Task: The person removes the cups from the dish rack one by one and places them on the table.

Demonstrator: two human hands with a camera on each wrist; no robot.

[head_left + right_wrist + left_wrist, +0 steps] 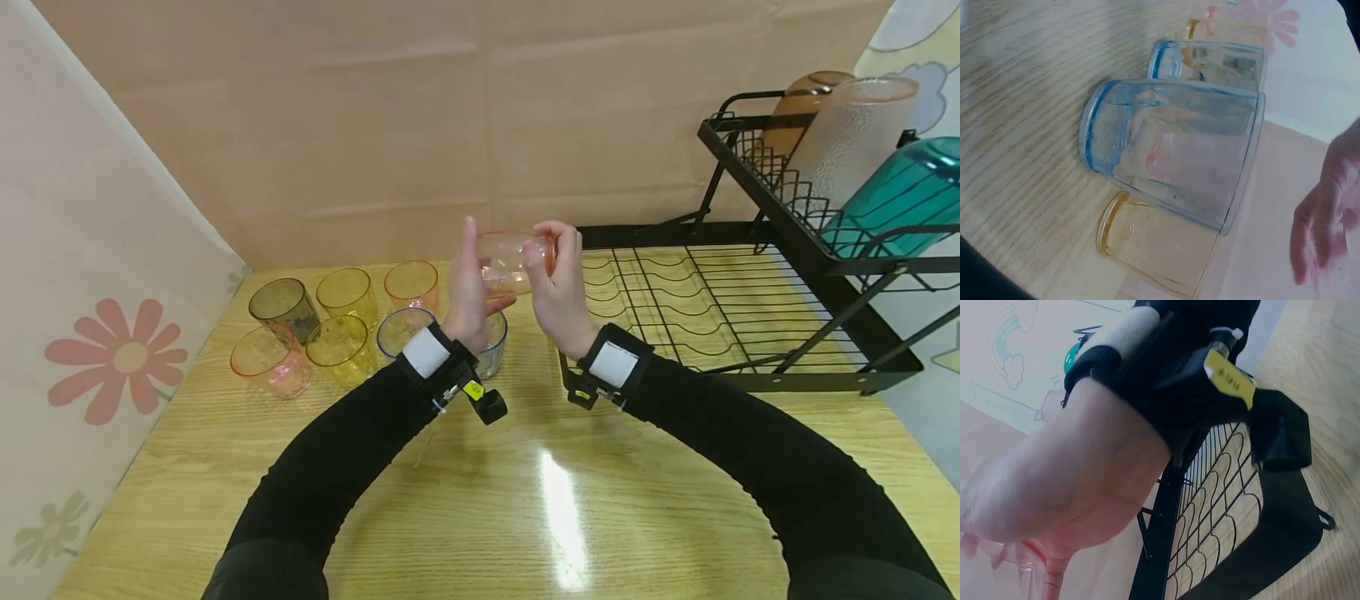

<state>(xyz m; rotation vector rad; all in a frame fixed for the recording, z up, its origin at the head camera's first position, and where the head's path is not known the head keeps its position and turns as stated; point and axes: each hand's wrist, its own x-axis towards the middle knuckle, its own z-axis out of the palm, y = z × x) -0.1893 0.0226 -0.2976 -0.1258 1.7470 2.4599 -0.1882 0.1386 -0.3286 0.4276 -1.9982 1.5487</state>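
Holding now: 1 pink glass (504, 262), tipped sideways above the table (450, 517), left of the rack (802, 382).
Progress: apparently partway; which group is finished cannot be told.
Upper tier (768, 198), right: 3 pieces, an amber glass (795, 108), a textured clear glass (855, 137) and a teal glass (900, 196).
Standing glasses (341, 350), left: 7 visible, grouped on the table.
Left hand (468, 287): fingers straight, palm side against the pink glass's left end.
Right hand (561, 287): fingers curled round its right end, thumb pressing it.

Black sleeves (348, 450), white-patched wrist straps (612, 364)
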